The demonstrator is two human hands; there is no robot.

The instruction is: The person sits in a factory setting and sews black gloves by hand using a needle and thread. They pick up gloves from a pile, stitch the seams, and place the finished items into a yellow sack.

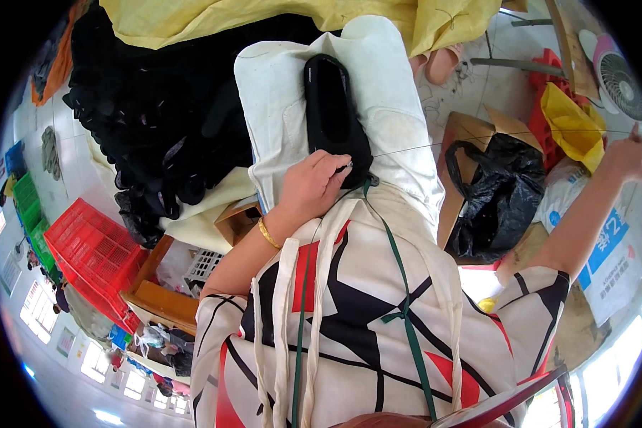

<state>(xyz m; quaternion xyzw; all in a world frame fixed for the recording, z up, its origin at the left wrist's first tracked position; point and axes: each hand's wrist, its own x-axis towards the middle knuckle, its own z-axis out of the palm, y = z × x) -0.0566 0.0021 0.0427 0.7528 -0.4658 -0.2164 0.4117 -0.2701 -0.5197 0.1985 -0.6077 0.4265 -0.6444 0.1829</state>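
A black slip-on shoe (355, 148) rests on the white cloth (399, 107) over my lap, its opening facing up. My left hand (312, 184) is closed on the shoe's near end, with a small shiny bit at the fingertips that I cannot make out. From there a thin dark thread (478, 138) runs taut to the right. At its far end my right hand (629, 158) is stretched well out to the side, fingers pinched on the thread. Any needle is too small to see. A green cord (392, 246) hangs down my front, reaching the shoe's near end.
A large heap of black shoes (157, 93) lies to the left, by a red crate (96, 250) and a wooden drawer (165, 296). On the right are a black plastic bag (499, 192) in a cardboard box, a yellow bag (571, 121) and a fan (620, 78).
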